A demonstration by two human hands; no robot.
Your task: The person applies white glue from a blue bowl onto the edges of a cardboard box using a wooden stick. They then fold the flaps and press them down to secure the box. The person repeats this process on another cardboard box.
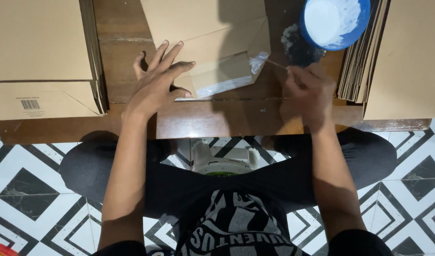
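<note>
Hands: left hand [156, 80] spread flat on folded cardboard piece [212, 42] | right hand [308, 92] pinches thin stick [277, 64] smearing glue | blue bowl [335, 21] at 1 o'clock on worktop [212, 121]

A flat brown carton [40, 57] (white barcode label [30, 104] on its flap) lies left; more flattened cartons [397, 61] stand stacked right.
</note>
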